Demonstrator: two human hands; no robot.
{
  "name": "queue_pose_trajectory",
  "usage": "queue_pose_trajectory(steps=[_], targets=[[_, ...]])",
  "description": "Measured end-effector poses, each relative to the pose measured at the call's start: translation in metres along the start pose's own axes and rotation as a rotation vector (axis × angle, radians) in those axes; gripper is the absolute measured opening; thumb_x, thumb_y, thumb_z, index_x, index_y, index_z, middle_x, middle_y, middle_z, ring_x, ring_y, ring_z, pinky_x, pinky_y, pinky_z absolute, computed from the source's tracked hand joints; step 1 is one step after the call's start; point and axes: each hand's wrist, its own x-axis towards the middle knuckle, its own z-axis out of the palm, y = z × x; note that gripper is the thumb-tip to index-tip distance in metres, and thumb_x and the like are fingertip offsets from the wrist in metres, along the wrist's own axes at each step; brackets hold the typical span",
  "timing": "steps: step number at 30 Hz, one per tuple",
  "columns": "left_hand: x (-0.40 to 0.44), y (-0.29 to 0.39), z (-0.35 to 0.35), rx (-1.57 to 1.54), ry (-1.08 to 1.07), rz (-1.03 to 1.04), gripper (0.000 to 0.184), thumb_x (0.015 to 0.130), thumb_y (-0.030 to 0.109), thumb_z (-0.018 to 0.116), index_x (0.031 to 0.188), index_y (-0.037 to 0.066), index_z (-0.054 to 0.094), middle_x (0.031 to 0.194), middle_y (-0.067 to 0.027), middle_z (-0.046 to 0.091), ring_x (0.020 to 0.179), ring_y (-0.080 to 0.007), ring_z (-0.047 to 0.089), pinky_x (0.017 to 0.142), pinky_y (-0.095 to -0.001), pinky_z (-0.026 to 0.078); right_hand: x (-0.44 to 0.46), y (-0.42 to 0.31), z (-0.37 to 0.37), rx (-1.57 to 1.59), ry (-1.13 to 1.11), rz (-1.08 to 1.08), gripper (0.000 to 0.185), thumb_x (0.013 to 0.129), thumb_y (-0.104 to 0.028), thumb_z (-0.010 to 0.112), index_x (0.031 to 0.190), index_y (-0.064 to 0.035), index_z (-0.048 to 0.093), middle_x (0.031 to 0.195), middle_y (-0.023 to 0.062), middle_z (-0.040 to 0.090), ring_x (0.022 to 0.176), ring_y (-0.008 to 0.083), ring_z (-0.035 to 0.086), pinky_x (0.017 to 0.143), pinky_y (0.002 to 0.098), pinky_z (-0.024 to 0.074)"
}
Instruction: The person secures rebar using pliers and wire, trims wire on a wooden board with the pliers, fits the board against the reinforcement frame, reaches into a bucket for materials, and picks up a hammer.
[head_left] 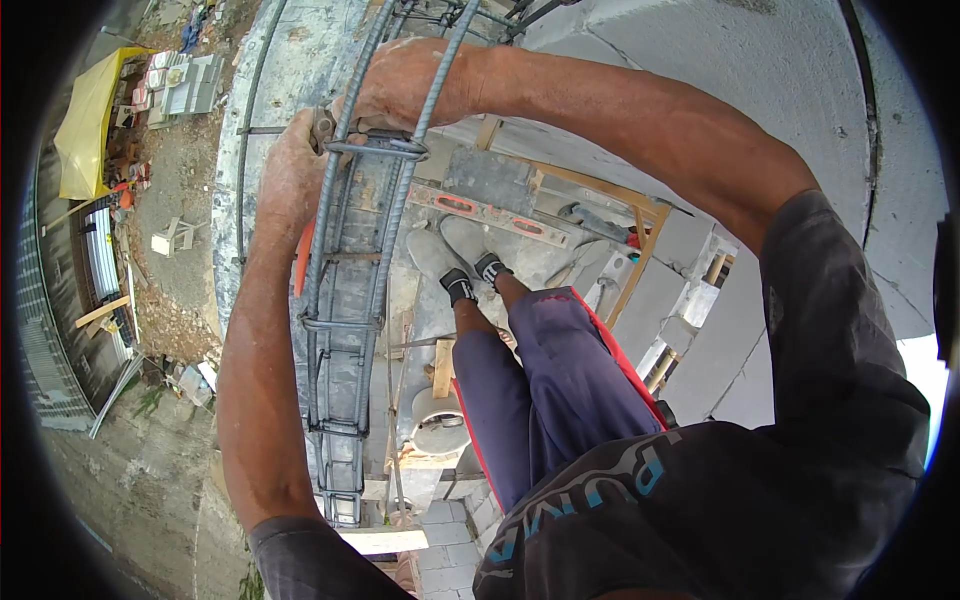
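A long rebar cage [375, 250] of ribbed bars and square stirrups runs down the view in front of me. My left hand [292, 165] is closed around pincers at its left side. The metal head of the pincers [322, 128] shows by my fingertips, and an orange-red handle sticks out below my wrist. Reaching across from the right, my right hand [400, 88] is at the cage's upper part, partly behind the bars, close to the pincers' head and a stirrup [375, 148]. Its fingers are curled; what they hold is hidden.
Under the cage lies a worn formwork panel [285, 60]. A red level [490, 213] lies beyond my feet on the platform, near a wooden frame [640, 260] and a round bucket [438, 420]. Grey block wall [720, 80] rises at right. Far below left is ground with a yellow tarp [90, 130].
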Motion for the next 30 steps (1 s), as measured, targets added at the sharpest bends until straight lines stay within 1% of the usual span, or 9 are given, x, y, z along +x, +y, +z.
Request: queue_pose_trajectory(steps=[4,6,11,14,17,20,24,27,30], targets=[[0.004,-0.012,0.007,0.093,0.116,0.215,0.045,0.087,0.035,0.078,0.111,0.001,0.060,0.088,-0.0129,0.068,0.074,-0.0184,0.064,0.058,-0.0342,0.054,0.012,-0.004,-0.002,0.214,-0.157,0.290,0.021,0.096,-0.027,0.060,0.105,-0.0098,0.068,0.083,0.0149,0.070,0.079,0.0334,0.071,0.072,0.0459,0.0558],[0.001,0.000,0.000,-0.029,-0.065,0.009,0.046,0.088,0.036,0.077,0.112,0.001,0.059,0.089,-0.0111,0.068,0.077,-0.0168,0.064,0.058,-0.0337,0.055,0.016,-0.002,-0.005,0.278,-0.207,0.365,0.021,0.094,-0.027,0.061,0.101,-0.0085,0.068,0.077,0.0169,0.069,0.074,0.0338,0.070,0.069,0.0457,0.0541],[0.006,-0.011,0.007,-0.090,-0.071,0.054,0.048,0.090,0.040,0.073,0.118,0.004,0.061,0.093,-0.0044,0.068,0.078,-0.0119,0.060,0.059,-0.0280,0.051,0.014,0.021,0.018,0.459,-0.116,0.308,0.023,0.089,-0.028,0.069,0.091,-0.0049,0.073,0.076,0.0108,0.070,0.067,0.0255,0.067,0.065,0.0385,0.0533],[0.007,-0.019,0.010,-0.136,-0.067,0.041,0.047,0.092,0.043,0.071,0.120,0.006,0.062,0.095,-0.0025,0.067,0.081,-0.0101,0.058,0.062,-0.0281,0.051,0.023,0.025,0.021,0.634,-0.302,0.555,0.023,0.086,-0.026,0.066,0.084,-0.0044,0.073,0.080,0.0103,0.072,0.068,0.0205,0.069,0.061,0.0355,0.0530],[0.006,-0.019,0.010,-0.167,-0.079,0.036,0.047,0.092,0.045,0.069,0.120,0.007,0.062,0.096,-0.0020,0.067,0.083,-0.0094,0.057,0.064,-0.0290,0.050,0.025,0.046,0.053,0.475,-0.256,0.376,0.023,0.083,-0.024,0.064,0.077,-0.0036,0.072,0.079,0.0073,0.072,0.065,0.0167,0.070,0.056,0.0314,0.0553],[0.007,-0.020,0.008,-0.150,-0.099,0.054,0.045,0.093,0.044,0.069,0.117,0.006,0.062,0.092,-0.0009,0.066,0.078,-0.0086,0.056,0.062,-0.0277,0.049,0.019,0.033,0.049,0.221,-0.262,0.296,0.014,0.067,-0.017,0.071,0.080,-0.0120,0.072,0.072,0.0076,0.071,0.073,0.0297,0.070,0.061,0.0425,0.0527],[0.009,-0.021,0.010,-0.140,-0.077,0.081,0.046,0.091,0.039,0.073,0.117,0.003,0.060,0.093,-0.0080,0.068,0.077,-0.0138,0.062,0.059,-0.0312,0.053,0.010,0.044,0.079,0.155,-0.098,0.250,0.017,0.068,-0.017,0.074,0.085,-0.0129,0.073,0.073,0.0062,0.072,0.073,0.0289,0.070,0.061,0.0424,0.0539],[0.001,-0.009,0.011,-0.145,0.005,0.085,0.042,0.091,0.036,0.074,0.111,0.002,0.061,0.081,-0.0028,0.062,0.066,-0.0089,0.054,0.052,-0.0265,0.045,0.018,0.011,0.015,0.608,-0.264,0.801,0.015,0.077,-0.021,0.075,0.090,-0.0130,0.075,0.078,0.0062,0.074,0.073,0.0266,0.071,0.066,0.0425,0.0553],[0.008,-0.013,0.005,0.058,-0.015,0.077,0.047,0.088,0.038,0.077,0.110,0.000,0.060,0.080,-0.0069,0.063,0.063,-0.0112,0.055,0.052,-0.0288,0.047,0.007,0.010,0.011,0.473,-0.129,0.619,0.014,0.085,-0.022,0.071,0.092,-0.0096,0.074,0.080,0.0102,0.073,0.077,0.0288,0.072,0.073,0.0423,0.0552]])
